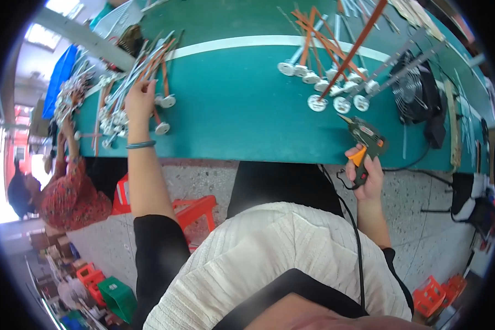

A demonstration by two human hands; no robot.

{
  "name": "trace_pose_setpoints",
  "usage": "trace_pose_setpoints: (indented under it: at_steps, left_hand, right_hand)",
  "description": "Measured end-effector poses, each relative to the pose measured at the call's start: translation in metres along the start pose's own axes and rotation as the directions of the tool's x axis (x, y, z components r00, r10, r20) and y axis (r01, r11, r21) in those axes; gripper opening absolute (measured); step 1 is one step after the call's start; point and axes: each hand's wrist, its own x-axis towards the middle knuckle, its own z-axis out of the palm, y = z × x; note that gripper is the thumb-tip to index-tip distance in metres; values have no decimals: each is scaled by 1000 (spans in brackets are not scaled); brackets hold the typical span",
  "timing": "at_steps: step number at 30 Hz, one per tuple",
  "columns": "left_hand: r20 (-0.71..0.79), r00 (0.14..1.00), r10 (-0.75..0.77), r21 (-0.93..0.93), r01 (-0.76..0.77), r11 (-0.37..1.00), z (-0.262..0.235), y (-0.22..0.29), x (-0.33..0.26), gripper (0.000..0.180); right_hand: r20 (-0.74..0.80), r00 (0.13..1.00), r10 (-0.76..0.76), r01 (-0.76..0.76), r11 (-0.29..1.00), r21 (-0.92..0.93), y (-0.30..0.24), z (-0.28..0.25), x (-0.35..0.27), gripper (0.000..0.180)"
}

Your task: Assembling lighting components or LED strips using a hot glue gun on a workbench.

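Head view: a glue gun in one hand, sticks by the other

The right hand (pixel 371 173) is wrapped around the handle of a dark green glue gun (pixel 367 135) with an orange trigger. The gun is over the front edge of the green table (pixel 231 115). Its tip points up, near some white round ends (pixel 317 103) on long brown and gray sticks (pixel 360 47). The left hand (pixel 140 102) is at a big pile of sticks (pixel 155 59). I cannot tell if its fingers are holding one. A black fan (pixel 415 91) sits at the right. Another person (pixel 74 195) is at the far left.
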Motion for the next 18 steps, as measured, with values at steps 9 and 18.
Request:
trace_pose_setpoints:
  at_steps: [9,18]
  left_hand:
    - [140,981,133,4,-135,991,25,-31,33,43]
    - [117,954,274,-852,-45,522,-17,127,-111,13]
  right_hand:
    - [-20,999,29,-29,1000,-2,-1,10,1,35]
    - [48,997,59,-53,991,-121,-5,14,-1,36]
